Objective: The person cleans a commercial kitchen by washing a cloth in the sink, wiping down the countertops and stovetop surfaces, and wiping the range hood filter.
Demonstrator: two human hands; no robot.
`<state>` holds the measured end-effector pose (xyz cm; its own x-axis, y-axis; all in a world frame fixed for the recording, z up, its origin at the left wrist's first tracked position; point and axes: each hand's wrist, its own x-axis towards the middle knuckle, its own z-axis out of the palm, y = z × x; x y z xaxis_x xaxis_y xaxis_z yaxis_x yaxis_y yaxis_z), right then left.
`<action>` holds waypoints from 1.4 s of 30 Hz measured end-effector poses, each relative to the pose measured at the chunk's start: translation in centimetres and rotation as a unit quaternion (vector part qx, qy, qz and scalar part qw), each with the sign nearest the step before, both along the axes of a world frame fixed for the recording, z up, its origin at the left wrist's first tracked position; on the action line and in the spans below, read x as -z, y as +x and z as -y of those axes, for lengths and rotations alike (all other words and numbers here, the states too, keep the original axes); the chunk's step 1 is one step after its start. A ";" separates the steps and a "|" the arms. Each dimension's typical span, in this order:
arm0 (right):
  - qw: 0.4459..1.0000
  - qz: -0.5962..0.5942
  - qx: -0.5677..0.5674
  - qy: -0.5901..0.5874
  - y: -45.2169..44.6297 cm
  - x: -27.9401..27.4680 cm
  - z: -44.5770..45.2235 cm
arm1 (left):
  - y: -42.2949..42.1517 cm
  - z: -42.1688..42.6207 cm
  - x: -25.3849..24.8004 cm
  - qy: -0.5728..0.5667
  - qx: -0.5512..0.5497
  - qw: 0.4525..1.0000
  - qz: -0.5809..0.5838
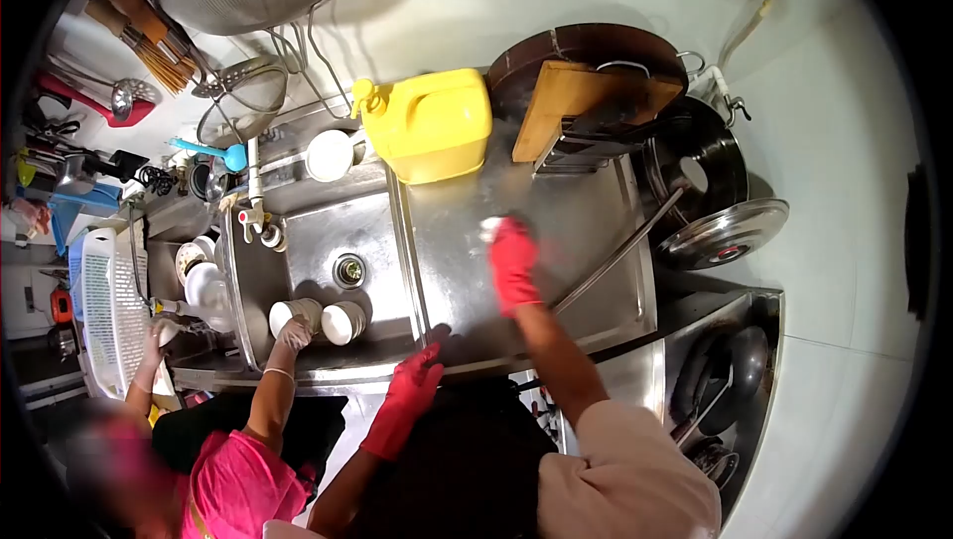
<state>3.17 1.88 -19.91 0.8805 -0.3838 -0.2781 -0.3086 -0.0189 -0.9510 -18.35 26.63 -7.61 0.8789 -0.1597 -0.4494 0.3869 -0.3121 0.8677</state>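
Both my hands wear red rubber gloves. My right hand (513,263) is closed on a small white wad (489,228), pressed against the steel drainboard (452,271); whether it is cloth or sponge I cannot tell. The metal around it looks wet. My left hand (405,395) is at the counter's front edge, just right of the sink basin, its fingers curled; what they hold, if anything, is hidden. Behind the drainboard stands a large yellow jug (437,127) with a spout. Right of my right hand, a long metal rod (620,253) lies slanted across the board.
At left, a co-worker's gloved hand (293,334) touches stacked white bowls (342,323) in the sink; their other hand (159,336) is farther left. A wooden cutting board (546,112), dark pots (710,157) and a steel lid (725,233) stand right. Utensils hang on the wall.
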 end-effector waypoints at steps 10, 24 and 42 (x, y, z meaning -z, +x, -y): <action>0.992 -0.013 -0.119 0.046 1.7 -4.0 -5.4 | 2.8 -2.5 -5.3 0.038 -0.009 0.999 0.006; 0.913 0.037 -0.272 -0.303 1.3 -6.3 -0.3 | -1.4 -4.9 -3.4 0.037 -0.077 0.996 -0.030; 0.891 0.134 0.001 -0.434 -7.6 0.3 -2.5 | -3.9 -5.2 -2.2 0.041 -0.102 0.994 -0.018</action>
<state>-4.41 4.33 -20.18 0.8695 -0.3541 0.3444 -0.0738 -0.7825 -0.6183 -22.23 31.86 -5.38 0.8726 0.0578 -0.4849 0.4791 -0.2937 0.8272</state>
